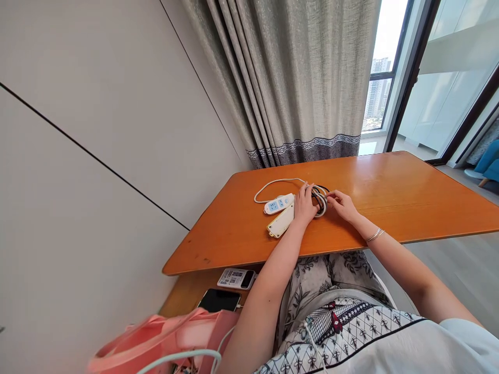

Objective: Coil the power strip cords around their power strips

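On the orange wooden table (pixel 409 197) lie two power strips: a small white one with blue sockets (pixel 278 203) and a cream one (pixel 280 222) just in front of it. A white cable (pixel 273 183) loops behind them. My left hand (pixel 304 204) rests on a coiled bundle of grey and black cord (pixel 320 199), its fingers curled over the coil. My right hand (pixel 342 202) touches the coil's right side with pinched fingertips. A bracelet sits on my right wrist.
A grey curtain (pixel 296 78) hangs behind the table, beside a glass door (pixel 440 78). A wall stands at left. On a lower bench sit a power bank (pixel 236 278), a phone (pixel 219 300) and a pink bag (pixel 163 340).
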Action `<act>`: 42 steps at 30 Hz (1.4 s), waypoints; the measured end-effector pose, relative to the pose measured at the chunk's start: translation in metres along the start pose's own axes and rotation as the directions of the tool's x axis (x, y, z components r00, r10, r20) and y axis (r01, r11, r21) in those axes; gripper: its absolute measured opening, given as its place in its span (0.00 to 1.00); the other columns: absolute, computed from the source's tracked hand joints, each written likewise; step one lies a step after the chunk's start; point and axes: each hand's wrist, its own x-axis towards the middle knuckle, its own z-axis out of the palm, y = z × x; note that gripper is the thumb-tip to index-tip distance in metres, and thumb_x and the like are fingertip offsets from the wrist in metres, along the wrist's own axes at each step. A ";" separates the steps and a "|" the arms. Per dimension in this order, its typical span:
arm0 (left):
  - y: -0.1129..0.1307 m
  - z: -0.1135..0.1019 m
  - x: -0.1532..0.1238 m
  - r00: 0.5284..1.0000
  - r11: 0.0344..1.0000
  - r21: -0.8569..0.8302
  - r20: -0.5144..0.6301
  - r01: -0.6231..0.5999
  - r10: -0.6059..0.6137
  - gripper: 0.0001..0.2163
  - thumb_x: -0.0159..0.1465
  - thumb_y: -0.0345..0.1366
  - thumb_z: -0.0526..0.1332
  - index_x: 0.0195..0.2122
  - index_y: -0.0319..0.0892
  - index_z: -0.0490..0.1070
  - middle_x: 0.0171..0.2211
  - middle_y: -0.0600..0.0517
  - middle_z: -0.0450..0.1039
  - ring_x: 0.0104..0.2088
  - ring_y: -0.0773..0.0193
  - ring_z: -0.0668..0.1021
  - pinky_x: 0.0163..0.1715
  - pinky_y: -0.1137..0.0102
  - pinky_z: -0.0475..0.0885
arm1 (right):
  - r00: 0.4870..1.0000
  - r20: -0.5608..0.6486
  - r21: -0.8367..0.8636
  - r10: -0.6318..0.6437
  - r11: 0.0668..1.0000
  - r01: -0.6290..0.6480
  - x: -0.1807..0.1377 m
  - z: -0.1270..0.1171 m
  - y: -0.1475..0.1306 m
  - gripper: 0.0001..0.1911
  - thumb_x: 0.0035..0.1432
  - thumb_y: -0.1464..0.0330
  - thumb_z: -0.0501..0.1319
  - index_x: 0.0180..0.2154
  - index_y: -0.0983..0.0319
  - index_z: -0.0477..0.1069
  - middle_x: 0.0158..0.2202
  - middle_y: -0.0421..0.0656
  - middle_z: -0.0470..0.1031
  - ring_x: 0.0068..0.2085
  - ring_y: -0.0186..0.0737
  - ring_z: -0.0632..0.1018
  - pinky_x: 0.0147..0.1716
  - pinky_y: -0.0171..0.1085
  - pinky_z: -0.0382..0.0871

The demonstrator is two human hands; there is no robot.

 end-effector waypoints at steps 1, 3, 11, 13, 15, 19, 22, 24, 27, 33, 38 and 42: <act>0.000 -0.001 0.000 1.000 1.000 -0.001 0.015 0.006 -0.006 0.31 0.56 0.32 0.69 0.61 0.40 0.63 0.67 0.37 0.58 0.65 0.43 0.67 0.63 0.52 0.64 | 0.995 -0.047 0.044 0.089 0.995 -0.087 0.002 0.002 0.005 0.18 0.61 0.56 0.60 0.46 0.61 0.71 0.35 0.41 0.74 0.31 0.36 0.75 0.35 0.37 0.71; 0.000 -0.003 0.000 1.000 1.000 -0.021 0.029 0.014 -0.014 0.26 0.59 0.33 0.66 0.59 0.41 0.65 0.66 0.38 0.60 0.63 0.45 0.70 0.61 0.53 0.66 | 0.960 -0.128 0.098 0.248 0.967 -0.237 0.006 0.005 0.014 0.24 0.56 0.57 0.65 0.50 0.62 0.68 0.38 0.41 0.73 0.30 0.34 0.74 0.34 0.36 0.71; 0.008 -0.006 -0.003 0.999 0.996 0.076 0.013 0.036 -0.037 0.26 0.58 0.25 0.60 0.59 0.40 0.65 0.64 0.39 0.64 0.65 0.48 0.67 0.67 0.52 0.57 | 0.898 -0.057 0.175 0.435 0.890 -0.420 0.014 0.000 0.026 0.28 0.57 0.59 0.65 0.56 0.63 0.67 0.40 0.48 0.78 0.28 0.37 0.76 0.25 0.34 0.69; 0.010 -0.007 -0.002 0.997 0.989 0.126 0.028 0.074 -0.078 0.25 0.59 0.26 0.59 0.59 0.39 0.65 0.63 0.38 0.67 0.63 0.46 0.70 0.67 0.48 0.53 | 0.891 -0.010 0.201 0.454 0.874 -0.443 0.015 0.000 0.024 0.25 0.58 0.60 0.64 0.54 0.65 0.69 0.34 0.45 0.78 0.24 0.36 0.75 0.20 0.33 0.66; 0.010 -0.009 -0.002 0.993 0.987 0.131 0.058 0.090 -0.098 0.24 0.59 0.26 0.59 0.58 0.38 0.64 0.58 0.37 0.71 0.58 0.47 0.74 0.66 0.48 0.56 | 0.892 0.011 0.231 0.452 0.867 -0.442 0.016 0.000 0.022 0.22 0.55 0.62 0.65 0.49 0.66 0.71 0.29 0.42 0.76 0.22 0.35 0.74 0.18 0.32 0.62; 0.002 -0.006 0.000 0.996 0.996 0.028 0.022 0.090 -0.090 0.25 0.58 0.24 0.58 0.58 0.40 0.62 0.53 0.38 0.75 0.53 0.47 0.78 0.58 0.51 0.66 | 0.911 -0.037 0.319 0.412 0.868 -0.380 0.019 -0.004 0.019 0.17 0.48 0.65 0.67 0.42 0.64 0.71 0.28 0.39 0.74 0.24 0.32 0.73 0.22 0.31 0.64; -0.007 0.002 0.002 0.991 0.983 -0.168 -0.097 0.079 -0.096 0.24 0.58 0.23 0.58 0.56 0.44 0.62 0.54 0.40 0.73 0.48 0.51 0.79 0.52 0.55 0.72 | 0.919 -0.112 0.380 0.379 0.870 -0.313 0.022 -0.012 0.015 0.19 0.48 0.63 0.64 0.43 0.61 0.69 0.33 0.40 0.75 0.28 0.33 0.74 0.28 0.33 0.68; -0.010 0.006 0.002 0.979 0.953 -0.301 -0.182 0.035 -0.093 0.22 0.59 0.25 0.58 0.55 0.43 0.62 0.53 0.40 0.72 0.43 0.55 0.80 0.46 0.58 0.76 | 0.922 -0.152 0.404 0.357 0.873 -0.272 0.022 -0.016 0.012 0.21 0.48 0.62 0.63 0.45 0.60 0.68 0.37 0.41 0.74 0.32 0.35 0.76 0.32 0.35 0.70; -0.010 0.010 0.001 0.940 0.912 -0.383 -0.341 -0.148 0.009 0.19 0.60 0.28 0.58 0.53 0.42 0.62 0.51 0.41 0.71 0.42 0.58 0.79 0.43 0.60 0.77 | 0.937 -0.190 0.403 0.293 0.894 -0.198 0.020 -0.014 0.009 0.26 0.44 0.62 0.66 0.47 0.58 0.67 0.43 0.42 0.72 0.38 0.36 0.76 0.38 0.37 0.72; 0.014 0.002 -0.013 0.879 0.851 -0.222 -0.146 -0.476 0.454 0.16 0.61 0.37 0.61 0.51 0.45 0.67 0.55 0.40 0.71 0.58 0.52 0.74 0.58 0.54 0.70 | 0.939 -0.244 0.384 0.243 0.913 -0.137 0.018 -0.008 0.009 0.27 0.43 0.56 0.69 0.43 0.56 0.64 0.43 0.41 0.70 0.37 0.35 0.74 0.39 0.38 0.73; 0.029 -0.003 -0.022 0.858 0.878 -0.180 0.198 -0.443 0.473 0.19 0.62 0.44 0.59 0.54 0.46 0.67 0.64 0.40 0.64 0.64 0.51 0.69 0.62 0.54 0.66 | 0.861 -0.461 0.561 0.215 0.822 0.095 0.026 -0.024 0.007 0.21 0.47 0.56 0.68 0.39 0.56 0.63 0.45 0.40 0.73 0.44 0.37 0.77 0.49 0.41 0.73; 0.023 -0.009 -0.017 0.936 0.925 -0.160 0.021 -0.345 0.353 0.20 0.65 0.40 0.56 0.57 0.43 0.63 0.65 0.38 0.63 0.63 0.53 0.70 0.60 0.58 0.68 | 0.816 -0.519 0.647 0.254 0.741 0.181 0.031 -0.044 0.009 0.18 0.49 0.61 0.67 0.42 0.54 0.66 0.46 0.41 0.75 0.50 0.39 0.78 0.55 0.44 0.72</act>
